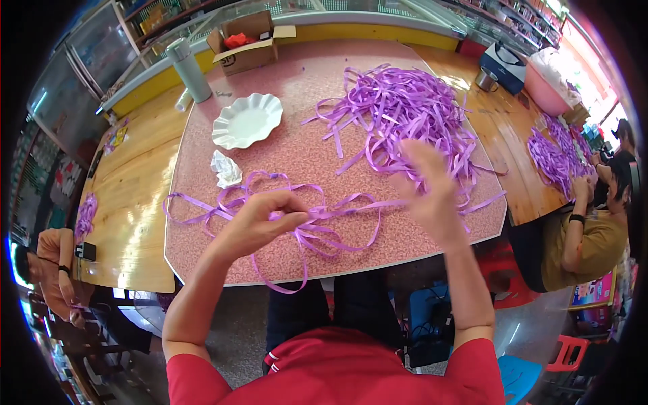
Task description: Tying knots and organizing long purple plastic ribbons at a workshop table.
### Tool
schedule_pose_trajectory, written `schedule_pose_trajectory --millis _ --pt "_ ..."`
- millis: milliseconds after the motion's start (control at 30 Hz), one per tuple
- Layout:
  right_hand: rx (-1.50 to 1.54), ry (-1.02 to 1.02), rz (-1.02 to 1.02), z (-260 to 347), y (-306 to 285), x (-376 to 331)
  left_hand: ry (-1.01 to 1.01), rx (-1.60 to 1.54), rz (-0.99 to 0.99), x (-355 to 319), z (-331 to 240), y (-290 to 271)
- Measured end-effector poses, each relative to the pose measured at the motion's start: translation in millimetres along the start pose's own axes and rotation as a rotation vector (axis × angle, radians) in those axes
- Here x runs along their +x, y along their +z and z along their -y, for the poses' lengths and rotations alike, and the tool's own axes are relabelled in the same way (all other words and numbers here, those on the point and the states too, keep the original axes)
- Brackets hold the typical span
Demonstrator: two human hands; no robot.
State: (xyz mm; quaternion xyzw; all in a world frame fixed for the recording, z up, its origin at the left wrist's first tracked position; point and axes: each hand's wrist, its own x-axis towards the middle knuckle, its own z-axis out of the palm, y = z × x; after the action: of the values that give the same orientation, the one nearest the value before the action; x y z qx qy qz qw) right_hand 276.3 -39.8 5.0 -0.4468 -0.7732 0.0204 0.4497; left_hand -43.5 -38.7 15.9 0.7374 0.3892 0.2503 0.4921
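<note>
My left hand [266, 219] is closed, its thumb and fingers pinching a bunch of looped purple ribbon [317, 239] over the near part of the pink table. Loops spread to both sides of that hand, and one hangs past the table's front edge. A strand runs from the bunch rightward to my right hand [428, 196], passing out of sight there. That right hand is somewhat blurred, raised in front of a large heap of purple ribbon [405, 101], with thumb and fingers apart and nothing seen between them.
Left of the heap are a white scalloped plate [248, 121] and crumpled white tissue [225, 169]. A grey-green bottle [189, 71] and an open cardboard box [248, 44] stand farther back. People sit at wooden tables on both sides; the right-hand person [594, 236] handles more purple ribbon [557, 152].
</note>
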Motion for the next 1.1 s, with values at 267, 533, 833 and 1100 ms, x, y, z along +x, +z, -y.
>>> schedule_pose_trajectory --millis 267,533,833,1100 --pt "0.662 0.446 0.446 42.4 32.4 4.0 -0.056 -0.199 -0.010 4.1 -3.0 -0.5" --pt "-0.033 -0.178 0.135 53.7 58.5 10.5 -0.145 -0.343 0.023 -4.4 25.5 4.7" --pt "0.613 0.259 0.433 53.8 69.0 3.2 -0.174 -0.314 0.017 8.6 26.2 -1.4" --pt "0.440 0.083 0.227 61.1 63.1 3.8 0.014 -0.311 -0.194 12.9 30.6 22.5"
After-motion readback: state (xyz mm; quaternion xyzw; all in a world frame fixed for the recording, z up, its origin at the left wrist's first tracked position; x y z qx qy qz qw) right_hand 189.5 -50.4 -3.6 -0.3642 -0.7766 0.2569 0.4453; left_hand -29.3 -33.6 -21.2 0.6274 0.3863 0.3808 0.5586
